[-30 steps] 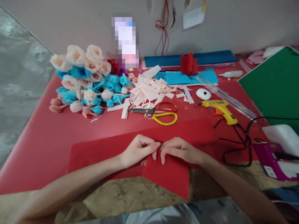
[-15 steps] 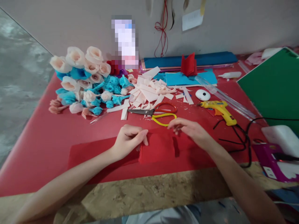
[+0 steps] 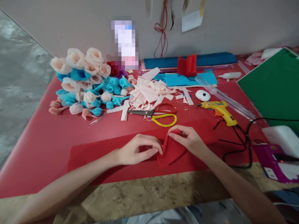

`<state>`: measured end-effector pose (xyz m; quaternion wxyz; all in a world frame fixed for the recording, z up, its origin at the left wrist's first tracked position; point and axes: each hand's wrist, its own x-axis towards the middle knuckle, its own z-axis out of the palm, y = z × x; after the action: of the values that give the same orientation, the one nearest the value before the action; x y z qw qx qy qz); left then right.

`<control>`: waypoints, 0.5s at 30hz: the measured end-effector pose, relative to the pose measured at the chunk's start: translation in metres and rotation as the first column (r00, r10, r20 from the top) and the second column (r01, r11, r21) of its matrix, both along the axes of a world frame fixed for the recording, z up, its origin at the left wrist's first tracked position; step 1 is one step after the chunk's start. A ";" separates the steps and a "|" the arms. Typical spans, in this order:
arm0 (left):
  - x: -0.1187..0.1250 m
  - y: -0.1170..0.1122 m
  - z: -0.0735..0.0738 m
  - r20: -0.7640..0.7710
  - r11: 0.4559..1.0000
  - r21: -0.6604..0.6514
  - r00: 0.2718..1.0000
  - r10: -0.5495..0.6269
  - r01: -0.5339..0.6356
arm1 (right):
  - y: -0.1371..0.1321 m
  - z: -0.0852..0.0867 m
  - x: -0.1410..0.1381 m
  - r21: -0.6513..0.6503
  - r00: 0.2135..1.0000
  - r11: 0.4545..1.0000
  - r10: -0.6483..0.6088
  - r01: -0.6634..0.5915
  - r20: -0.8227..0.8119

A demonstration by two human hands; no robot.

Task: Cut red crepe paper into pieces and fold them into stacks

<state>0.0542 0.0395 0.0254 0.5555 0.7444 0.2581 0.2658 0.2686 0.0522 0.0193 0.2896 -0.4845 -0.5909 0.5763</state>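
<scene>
A folded piece of red crepe paper [image 3: 171,152] is held between my two hands above the table's front edge. My left hand [image 3: 140,149] pinches its left side between thumb and fingers. At its top edge, my right hand [image 3: 185,137] closes thumb and fingers on the paper, lifting it into a slanted fold. Under my left hand and forearm lies a long flat strip of red paper [image 3: 91,149]. Just beyond the hands are scissors [image 3: 146,112] with one red and one yellow handle loop, lying with blades pointing left.
Paper flowers [image 3: 93,81] crowd the back left beside pale paper scraps [image 3: 149,88]. A yellow glue gun [image 3: 219,109] with black cables lies at right, near a white round case [image 3: 202,94]. Folded red paper [image 3: 187,65] stands on blue paper [image 3: 173,80]. A green board [image 3: 273,90] leans at far right.
My right hand has come down and left and taken hold of the red paper. My left hand has shifted slightly right and down; the paper, flat before, is now lifted and tilted.
</scene>
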 end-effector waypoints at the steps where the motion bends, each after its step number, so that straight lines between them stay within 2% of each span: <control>1: 0.000 0.000 0.000 -0.010 1.000 0.006 1.000 0.001 -0.001 | 0.000 0.000 0.000 0.025 1.000 1.000 0.012 -0.012 0.011; 7: -0.004 -0.003 -0.002 -0.024 0.985 -0.091 0.989 0.147 -0.149 | 0.002 0.001 0.003 0.082 0.995 0.995 0.040 -0.047 0.091; 12: 0.001 -0.004 0.000 -0.092 1.000 -0.023 0.996 0.007 -0.009 | -0.005 0.001 -0.003 0.119 0.981 0.984 0.115 -0.134 0.155; 15: 0.007 -0.005 -0.001 -0.135 1.000 -0.005 0.991 0.006 -0.006 | -0.015 -0.002 -0.010 0.167 0.976 0.972 0.138 -0.167 0.171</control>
<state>0.0615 0.0340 0.0242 0.5380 0.7583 0.2981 0.2158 0.2587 0.0377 0.0176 0.2393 -0.4537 -0.6973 0.5007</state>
